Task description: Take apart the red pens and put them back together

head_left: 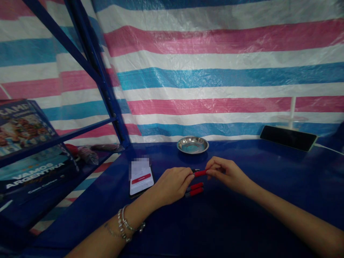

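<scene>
the pen (200, 173) is pretty slim and bright red where it shows, left hand (174, 182) pinching one end, right hand (227, 173) pinching the other

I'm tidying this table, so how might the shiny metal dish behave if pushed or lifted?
The metal dish would likely slide rather than tip, being wide and shallow. Its thin rim suggests light weight, though the metal should stay stiff. The smooth, shiny surface may be slippery.
</scene>
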`<state>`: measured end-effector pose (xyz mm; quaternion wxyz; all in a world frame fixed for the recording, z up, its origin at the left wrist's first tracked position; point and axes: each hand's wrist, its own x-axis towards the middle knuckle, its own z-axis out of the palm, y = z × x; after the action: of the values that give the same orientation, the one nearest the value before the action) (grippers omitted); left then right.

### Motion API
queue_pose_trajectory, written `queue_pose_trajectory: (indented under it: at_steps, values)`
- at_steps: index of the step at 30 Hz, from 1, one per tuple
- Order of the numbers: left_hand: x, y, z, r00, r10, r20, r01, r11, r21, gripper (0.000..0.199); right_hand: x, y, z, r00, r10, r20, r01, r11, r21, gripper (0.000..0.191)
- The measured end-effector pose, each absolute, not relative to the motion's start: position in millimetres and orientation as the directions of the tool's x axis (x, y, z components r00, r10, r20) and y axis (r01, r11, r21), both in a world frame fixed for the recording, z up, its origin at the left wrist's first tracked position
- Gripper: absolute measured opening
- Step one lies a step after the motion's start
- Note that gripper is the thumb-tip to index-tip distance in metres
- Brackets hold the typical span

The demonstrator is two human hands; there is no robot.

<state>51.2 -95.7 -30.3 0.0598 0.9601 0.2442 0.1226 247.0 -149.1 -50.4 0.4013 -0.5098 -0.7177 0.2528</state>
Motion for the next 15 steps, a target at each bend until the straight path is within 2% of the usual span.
queue_pose_trajectory:
  at_steps: [2, 6, 8, 9, 11, 13, 15]
  values:
    - [50.6, -95.3, -28.5, 0.853, 0.488, 0.186, 0.441, -0.863, 0.245, 0.03, 247.4, -150.6, -49.4, -0.175, 0.917, 0.359, 0.589, 0.39, -0.708, 0.016]
    - [49.0, -91.9, -25.9, 0.886, 0.446, 0.128, 0.338, -0.81, 0.478, 0.041, 248.6, -155.0, -43.8, -0.248, 0.837, 0.488, 0.734, 0.491, -0.469, 0.011]
    - [48.0, -89.5, -25.5, 0.893, 0.434, 0.116, 0.321, -0.798, 0.511, 0.043, 252.4, -156.2, -39.5, -0.28, 0.803, 0.527, 0.769, 0.516, -0.378, 0.01]
    - [47.3, -88.4, -25.5, 0.887, 0.445, 0.122, 0.342, -0.811, 0.475, 0.043, 256.0, -156.2, -37.3, -0.279, 0.803, 0.527, 0.785, 0.507, -0.357, 0.011]
    - [45.4, -86.1, -25.5, 0.864, 0.478, 0.159, 0.412, -0.852, 0.323, 0.038, 267.1, -154.9, -33.4, -0.243, 0.85, 0.468, 0.831, 0.431, -0.352, 0.011]
    - [42.9, -84.0, -25.0, 0.852, 0.486, 0.195, 0.462, -0.873, 0.157, 0.033, 282.7, -151.6, -32.0, -0.189, 0.927, 0.323, 0.885, 0.304, -0.354, 0.01]
    - [40.0, -81.9, -24.0, 0.855, 0.482, 0.193, 0.479, -0.875, 0.068, 0.032, 300.1, -146.8, -34.0, -0.127, 0.974, 0.185, 0.935, 0.18, -0.306, 0.006]
